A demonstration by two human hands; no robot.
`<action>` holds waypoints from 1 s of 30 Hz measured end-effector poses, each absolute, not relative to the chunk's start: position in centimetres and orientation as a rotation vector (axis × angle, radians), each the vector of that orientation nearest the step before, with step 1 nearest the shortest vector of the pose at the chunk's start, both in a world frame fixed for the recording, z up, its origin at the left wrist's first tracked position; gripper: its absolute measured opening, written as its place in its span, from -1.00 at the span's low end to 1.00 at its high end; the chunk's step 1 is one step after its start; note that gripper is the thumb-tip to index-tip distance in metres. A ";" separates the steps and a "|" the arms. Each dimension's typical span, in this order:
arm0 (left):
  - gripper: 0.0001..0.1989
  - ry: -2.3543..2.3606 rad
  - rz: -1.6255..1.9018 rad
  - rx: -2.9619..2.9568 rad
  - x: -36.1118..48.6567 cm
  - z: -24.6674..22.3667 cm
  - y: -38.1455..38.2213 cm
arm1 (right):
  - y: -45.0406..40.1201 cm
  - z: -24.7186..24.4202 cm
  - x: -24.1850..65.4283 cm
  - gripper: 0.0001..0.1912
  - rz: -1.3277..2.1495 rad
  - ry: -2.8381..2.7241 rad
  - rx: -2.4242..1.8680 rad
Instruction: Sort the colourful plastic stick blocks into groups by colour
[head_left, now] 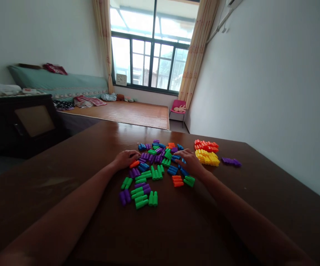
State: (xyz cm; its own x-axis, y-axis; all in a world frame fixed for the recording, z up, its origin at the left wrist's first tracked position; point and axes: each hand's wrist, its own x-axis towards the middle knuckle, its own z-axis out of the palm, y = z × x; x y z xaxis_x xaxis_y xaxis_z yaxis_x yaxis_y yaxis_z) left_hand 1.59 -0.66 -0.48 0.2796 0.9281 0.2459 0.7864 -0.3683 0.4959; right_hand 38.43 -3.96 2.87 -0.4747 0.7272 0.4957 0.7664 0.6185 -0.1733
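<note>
Short ribbed plastic pieces [157,172] in green, purple, blue and orange lie scattered in a loose pile at the centre of the frame, on a glossy dark brown wooden worktop [198,229]. In the head view, the left hand [125,159] rests at the left edge of the pile, its fingers curled low beside a small bright orange plastic piece [134,164]; whether they grasp anything I cannot tell. The right hand [189,161] reaches over the pile's right side, fingers spread above blue pieces, and whether they pinch one cannot be told. Green and purple pieces trail towards the lower centre, while a ribbed orange plastic block [177,181] lies just beside a green one below the right hand.

Right of centre, a red-orange group of ribbed plastic strips [206,145] lies behind a yellow group of ribbed plastic strips [207,157], with a single purple ribbed plastic strip [231,162] a little apart to their right. Towards the top are a wide dark-framed window [149,48], a low bed with a brown mat [138,112] and a pink chair [178,105] holding a pale soft toy
</note>
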 end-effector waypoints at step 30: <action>-0.43 1.492 0.723 2.147 1.2 0.3 -0.5 | -1.1 3.9 57.9 -0.72 -0.108 -1.292 -1.732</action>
